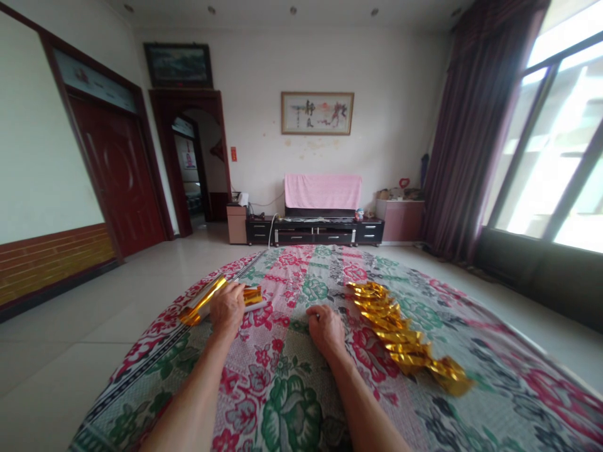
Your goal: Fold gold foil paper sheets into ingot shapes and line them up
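Note:
My left hand [228, 306] rests on shiny gold foil sheets [201, 304] at the left of the cloth, its fingers bent over them. Some foil and a pale edge stick out to the right of that hand. My right hand [326, 325] is curled near the middle of the flowered cloth, thumb and fingers pressed together; anything inside is too small to make out. To its right lies a long row of crumpled, folded gold foil pieces [402, 333], running diagonally toward the lower right.
The round table carries a flowered cloth [292, 408]. Beyond it stand a low black cabinet [315, 236], a pink cloth [323, 191] over a screen-like object, and a side cabinet [400, 221]. Doors are at left, curtain and window at right.

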Demonstrator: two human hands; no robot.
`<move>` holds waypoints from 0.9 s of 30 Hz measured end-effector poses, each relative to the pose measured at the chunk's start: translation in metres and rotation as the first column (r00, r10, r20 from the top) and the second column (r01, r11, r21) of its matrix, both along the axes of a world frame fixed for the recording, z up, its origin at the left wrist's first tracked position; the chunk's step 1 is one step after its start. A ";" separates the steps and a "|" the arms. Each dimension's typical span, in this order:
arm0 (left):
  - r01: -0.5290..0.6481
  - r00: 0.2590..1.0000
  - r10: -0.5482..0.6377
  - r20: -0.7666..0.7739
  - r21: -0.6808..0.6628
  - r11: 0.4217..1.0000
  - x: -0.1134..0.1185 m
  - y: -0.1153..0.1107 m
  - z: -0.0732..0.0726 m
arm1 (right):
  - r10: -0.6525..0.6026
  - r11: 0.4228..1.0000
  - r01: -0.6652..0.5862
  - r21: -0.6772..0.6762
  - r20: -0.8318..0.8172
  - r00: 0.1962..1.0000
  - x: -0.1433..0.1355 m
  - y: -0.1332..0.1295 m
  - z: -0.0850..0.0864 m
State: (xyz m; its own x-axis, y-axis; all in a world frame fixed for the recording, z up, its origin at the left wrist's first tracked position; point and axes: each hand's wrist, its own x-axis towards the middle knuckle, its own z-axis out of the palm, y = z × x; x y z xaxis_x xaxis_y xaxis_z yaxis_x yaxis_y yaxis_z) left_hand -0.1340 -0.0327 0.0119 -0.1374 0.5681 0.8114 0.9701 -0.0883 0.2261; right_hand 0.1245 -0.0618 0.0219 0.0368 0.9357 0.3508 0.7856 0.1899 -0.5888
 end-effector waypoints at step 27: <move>0.118 0.991 -0.128 0.039 0.201 0.972 0.044 -0.020 0.044 | 0.000 0.999 0.007 0.044 -0.150 0.989 0.001 0.002 -0.001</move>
State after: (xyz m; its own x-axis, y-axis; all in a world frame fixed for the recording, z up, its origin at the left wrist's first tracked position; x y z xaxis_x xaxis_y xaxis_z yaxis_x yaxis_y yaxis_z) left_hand -0.0904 -0.0528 0.0554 -0.1209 0.4117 0.9033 0.9367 -0.2541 0.2411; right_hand 0.1258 -0.0596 0.0214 0.0952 0.9194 0.3817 0.6894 0.2157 -0.6915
